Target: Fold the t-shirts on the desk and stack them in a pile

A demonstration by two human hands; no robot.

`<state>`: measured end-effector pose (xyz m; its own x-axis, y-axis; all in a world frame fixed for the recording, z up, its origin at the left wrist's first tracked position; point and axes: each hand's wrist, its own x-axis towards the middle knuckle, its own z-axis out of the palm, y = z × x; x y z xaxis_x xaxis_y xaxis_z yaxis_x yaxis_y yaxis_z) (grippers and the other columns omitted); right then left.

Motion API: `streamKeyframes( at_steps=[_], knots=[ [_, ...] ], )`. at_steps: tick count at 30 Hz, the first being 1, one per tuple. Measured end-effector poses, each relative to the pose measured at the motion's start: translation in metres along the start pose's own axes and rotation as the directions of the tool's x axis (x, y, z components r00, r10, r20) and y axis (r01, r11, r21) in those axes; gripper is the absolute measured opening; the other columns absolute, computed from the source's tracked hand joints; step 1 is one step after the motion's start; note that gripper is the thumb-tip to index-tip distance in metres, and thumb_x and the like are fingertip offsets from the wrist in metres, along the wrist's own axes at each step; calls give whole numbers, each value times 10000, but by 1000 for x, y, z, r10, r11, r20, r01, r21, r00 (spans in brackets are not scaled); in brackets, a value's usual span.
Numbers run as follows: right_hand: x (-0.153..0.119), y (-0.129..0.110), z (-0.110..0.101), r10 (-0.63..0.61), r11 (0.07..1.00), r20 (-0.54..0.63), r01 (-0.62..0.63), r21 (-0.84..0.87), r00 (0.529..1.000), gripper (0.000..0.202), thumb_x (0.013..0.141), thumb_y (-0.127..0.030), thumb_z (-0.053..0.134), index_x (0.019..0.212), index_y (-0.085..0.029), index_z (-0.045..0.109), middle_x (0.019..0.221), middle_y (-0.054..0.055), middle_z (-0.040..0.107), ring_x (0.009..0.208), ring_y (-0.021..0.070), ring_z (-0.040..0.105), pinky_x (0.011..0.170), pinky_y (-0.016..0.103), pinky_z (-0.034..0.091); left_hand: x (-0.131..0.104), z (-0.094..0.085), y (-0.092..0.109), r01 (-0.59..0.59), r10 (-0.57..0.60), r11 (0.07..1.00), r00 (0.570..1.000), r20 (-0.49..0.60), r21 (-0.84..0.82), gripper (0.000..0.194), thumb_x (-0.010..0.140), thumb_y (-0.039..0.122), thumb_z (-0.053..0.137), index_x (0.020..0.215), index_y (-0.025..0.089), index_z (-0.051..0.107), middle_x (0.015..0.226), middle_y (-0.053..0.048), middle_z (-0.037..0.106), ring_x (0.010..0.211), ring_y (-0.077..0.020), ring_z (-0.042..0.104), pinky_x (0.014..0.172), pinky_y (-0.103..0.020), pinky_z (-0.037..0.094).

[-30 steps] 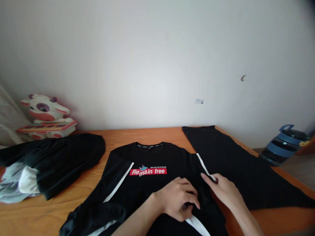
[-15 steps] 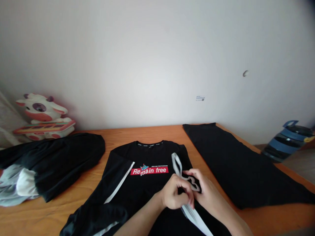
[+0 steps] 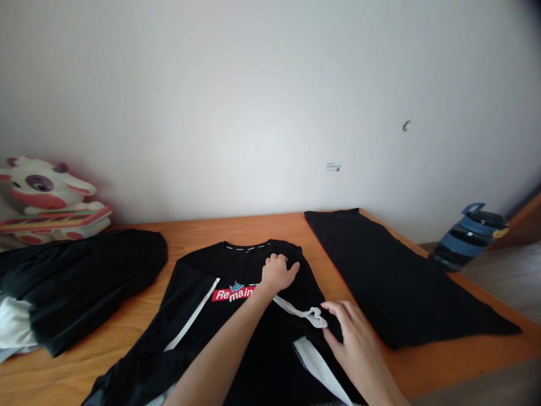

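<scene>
A black T-shirt (image 3: 257, 361) with a red printed label lies on the wooden table. My left hand (image 3: 279, 272) rests on its upper chest, beside the right part of the label, thumb apart from the fingers. Near the shirt's right side, my right hand (image 3: 350, 332) has thumb and fingers spread around the end of a crumpled white sleeve band (image 3: 310, 316); no firm grip shows. A second white strip (image 3: 321, 369) lies below, on the black cloth.
Folded black cloth (image 3: 397, 282) lies on the right of the table (image 3: 249, 221). A blue bottle (image 3: 467, 239) stands at the far right. On the left, a cow toy with keyboard (image 3: 59, 200) is behind a pile of black clothing (image 3: 97, 282).
My left hand has moved up and away from my right hand onto the shirt's chest. Both hands have opened, and the white band has changed shape. The view has shifted slightly right.
</scene>
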<state>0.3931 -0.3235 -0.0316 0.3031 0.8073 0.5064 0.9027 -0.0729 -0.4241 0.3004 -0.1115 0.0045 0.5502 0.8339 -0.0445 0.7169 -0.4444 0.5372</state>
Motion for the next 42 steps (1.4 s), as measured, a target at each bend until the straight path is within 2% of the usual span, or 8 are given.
streamKeyframes(
  at_steps=[3, 8, 19, 21, 25, 27, 35, 42],
  knots=[
    [4, -2, 0, -6, 999, 20, 7, -41, 1000, 383, 821, -60, 519, 1118, -296, 570, 1032, 50, 629, 989, 264, 670, 818, 401, 581, 25, 1, 14, -39, 39, 999, 999, 13, 26, 426, 867, 547, 664, 1054, 167, 710, 1286, -198, 652, 1241, -404, 587, 1000, -478, 488],
    [7, -5, -2, -93, 990, 20, 95, -108, 995, 504, 742, 27, 487, 1117, -291, 594, 1040, 56, 628, 959, 263, 675, 808, 407, 587, 48, 12, 24, -84, 84, 996, 996, 8, 14, 216, 976, 388, 567, 1093, 234, 662, 1135, -69, 753, 1052, -237, 713, 869, -306, 538],
    [-15, 1, -17, -233, 958, -118, 206, -201, 965, 169, 1036, -275, 461, 1101, -248, 615, 983, 73, 690, 866, 229, 713, 752, 350, 584, 26, 26, 25, -377, 407, 899, 907, -109, 222, 207, 998, 223, 523, 1199, 204, 566, 1298, -135, 620, 1243, -301, 561, 1031, -439, 448],
    [-18, 1, -22, -233, 955, -139, 199, -219, 962, 212, 1046, -349, 465, 1128, -233, 623, 929, 72, 684, 814, 227, 709, 709, 346, 578, 17, 18, 25, -524, 545, 815, 838, -22, 248, 169, 990, 217, 518, 1146, 222, 584, 1245, -104, 640, 1198, -275, 578, 1033, -410, 448],
    [-21, 0, -29, -291, 946, -122, 266, -185, 949, 184, 1048, -273, 477, 1081, -242, 655, 877, 46, 670, 760, 185, 698, 699, 299, 558, -12, 8, 21, -848, 814, 505, 530, 238, 161, 154, 981, 313, 569, 1106, 228, 596, 1111, -57, 689, 983, -218, 649, 890, -321, 515],
    [-21, 0, -32, -322, 942, -121, 305, -139, 939, 186, 1043, -217, 479, 1020, -249, 662, 890, 39, 672, 771, 164, 701, 717, 271, 553, -24, 7, 17, -881, 841, 461, 471, 265, 102, 161, 995, 357, 569, 1065, 220, 617, 1070, -53, 702, 961, -212, 660, 882, -311, 521],
    [-25, 7, -36, -207, 977, -6, 207, -48, 978, 200, 1035, -305, 497, 1180, -242, 620, 926, 52, 693, 830, 200, 717, 730, 300, 586, -32, 3, -2, -793, 810, 584, 558, 179, -173, 201, 1016, 344, 517, 1082, 221, 662, 1230, -99, 700, 1188, -215, 635, 1077, -331, 460],
    [-18, 10, -43, -122, 992, 178, 123, 6, 976, 194, 1023, -367, 515, 939, -275, 664, 975, 53, 683, 889, 215, 709, 789, 342, 589, -32, 5, -8, -760, 798, 602, 580, 161, -244, 227, 991, 374, 552, 1106, 227, 682, 1296, -112, 688, 1255, -228, 606, 1125, -367, 435]
  ],
)
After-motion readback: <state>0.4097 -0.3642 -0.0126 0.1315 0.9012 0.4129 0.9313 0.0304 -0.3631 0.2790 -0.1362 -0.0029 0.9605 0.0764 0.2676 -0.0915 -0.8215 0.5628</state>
